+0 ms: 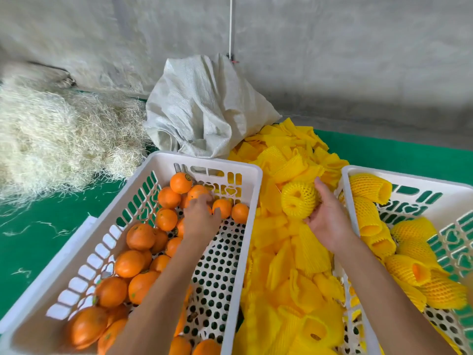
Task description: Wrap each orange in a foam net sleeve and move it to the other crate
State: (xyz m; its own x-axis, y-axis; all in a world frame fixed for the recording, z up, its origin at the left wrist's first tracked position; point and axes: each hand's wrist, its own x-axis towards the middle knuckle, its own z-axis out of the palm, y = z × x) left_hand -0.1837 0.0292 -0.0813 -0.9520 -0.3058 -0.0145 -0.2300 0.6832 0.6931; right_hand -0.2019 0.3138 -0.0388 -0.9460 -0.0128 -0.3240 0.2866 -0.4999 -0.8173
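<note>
Orange oranges (166,219), yellow netted sleeves (299,201), white perforated crates (252,201).

Bright, even daylight fills the scene with no glare. A soft shadow band lies along the wall (358,47) base at 2 o'clock. Wide-angle bending curves the edges. Corners at 7 and 4 o'clock blur, as does the straw pile (51,134) at 9 o'clock.

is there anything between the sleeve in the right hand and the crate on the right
Nothing visible blocks it. The right hand holds the foam sleeve just left of the right crate, beside its white rim. It only has to clear that rim; wrapped oranges already lie inside.
</note>
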